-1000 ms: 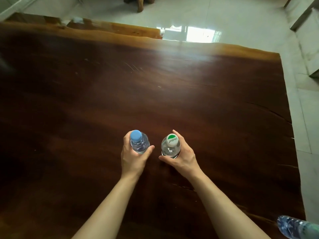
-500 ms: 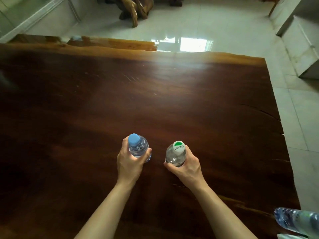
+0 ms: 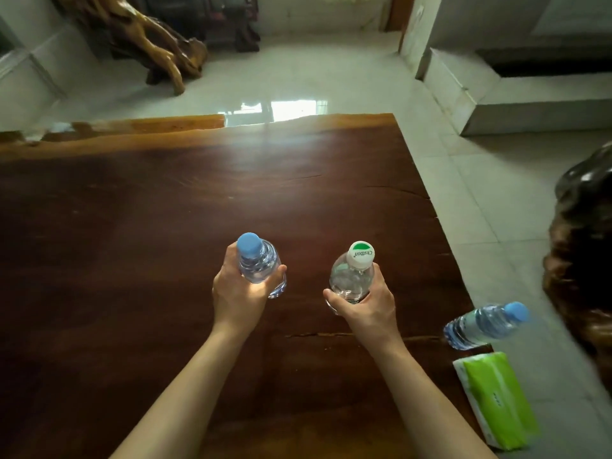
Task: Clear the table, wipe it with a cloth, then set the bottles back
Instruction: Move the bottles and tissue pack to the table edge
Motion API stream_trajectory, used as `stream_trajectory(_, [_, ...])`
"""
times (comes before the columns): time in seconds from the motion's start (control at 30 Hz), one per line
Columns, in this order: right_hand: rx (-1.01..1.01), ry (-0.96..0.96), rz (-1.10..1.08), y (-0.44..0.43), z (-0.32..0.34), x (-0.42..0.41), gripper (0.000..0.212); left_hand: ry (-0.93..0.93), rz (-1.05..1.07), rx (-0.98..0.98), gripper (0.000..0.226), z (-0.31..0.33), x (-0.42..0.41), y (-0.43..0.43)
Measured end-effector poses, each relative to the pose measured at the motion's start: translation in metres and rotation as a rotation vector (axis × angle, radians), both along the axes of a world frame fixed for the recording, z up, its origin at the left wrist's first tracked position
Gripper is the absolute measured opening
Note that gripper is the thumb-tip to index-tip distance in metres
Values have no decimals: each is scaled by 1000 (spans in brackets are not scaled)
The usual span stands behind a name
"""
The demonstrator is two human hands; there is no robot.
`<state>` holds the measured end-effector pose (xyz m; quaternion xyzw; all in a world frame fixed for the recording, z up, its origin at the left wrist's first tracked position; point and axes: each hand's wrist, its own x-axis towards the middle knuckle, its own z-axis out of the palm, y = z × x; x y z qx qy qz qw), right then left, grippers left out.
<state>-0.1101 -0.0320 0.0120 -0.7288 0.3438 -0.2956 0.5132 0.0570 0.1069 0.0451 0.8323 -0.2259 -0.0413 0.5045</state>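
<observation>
My left hand (image 3: 237, 294) grips a clear water bottle with a blue cap (image 3: 256, 261), held upright over the dark wooden table (image 3: 132, 226). My right hand (image 3: 366, 306) grips a second clear bottle with a white and green cap (image 3: 352, 274), also upright, a short way to the right. I cannot tell whether the bottle bases touch the tabletop. A third blue-capped bottle (image 3: 485, 324) lies on its side at the table's right edge.
A green pack of tissues (image 3: 496, 399) lies at the table's near right corner. A dark carved wooden piece (image 3: 583, 260) stands to the right on the tiled floor. A wooden root sculpture (image 3: 149, 41) stands beyond the table's far edge.
The view has tilted up and to the right. My hands hold the same two bottles, now spread further apart. The lying bottle and the tissue pack have come into view.
</observation>
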Motion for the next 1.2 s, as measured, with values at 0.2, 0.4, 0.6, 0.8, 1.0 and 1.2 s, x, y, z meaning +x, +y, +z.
stream_trajectory(0.2, [14,-43,-161,-35,10,-42,66,-41,-133,-25,67,11,-21,-66])
stream_trajectory(0.4, [-5,-89,-432,-77,-5,-62,61,-57,-260,-12,66,11,-43,-143])
stream_trajectory(0.6, [16,-109,-655,-118,-31,-67,62,-46,-369,32,68,-6,-65,-221])
stream_trajectory(0.8, [96,-93,-892,-140,-60,-60,61,60,-500,88,66,-31,-87,-290])
stream_trajectory(1.0, [154,-117,-1029,-149,-80,-53,66,133,-630,134,60,-56,-103,-346])
stream_trajectory(1.2, [165,-106,-1101,-157,-92,-50,69,134,-708,166,59,-72,-110,-374])
